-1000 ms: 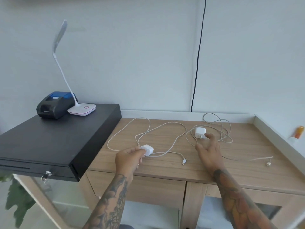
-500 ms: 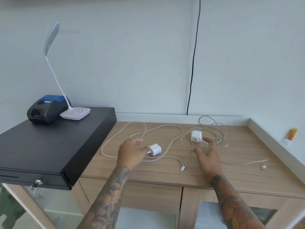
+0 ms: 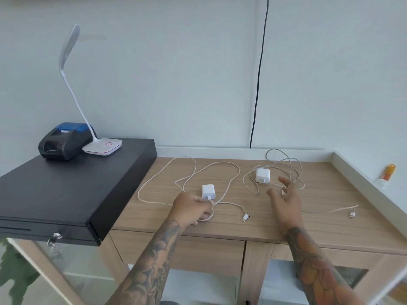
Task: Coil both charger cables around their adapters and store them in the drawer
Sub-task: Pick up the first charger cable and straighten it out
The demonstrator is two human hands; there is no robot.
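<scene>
Left hand [image 3: 191, 207] pinches the left cable [image 3: 228, 181] beside its adapter [image 3: 208, 191] on the table [image 3: 319, 225]. Right hand [image 3: 286, 200] hovers, fingers spread, near the right adapter [image 3: 262, 176], grasping nothing.

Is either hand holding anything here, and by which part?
The left hand pinches the thin white cable close to the left white square adapter. The right hand is open, holding nothing.

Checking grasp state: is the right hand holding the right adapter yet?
No. The right hand is open with fingers spread just beside the right adapter, which lies untouched on the table.
</scene>
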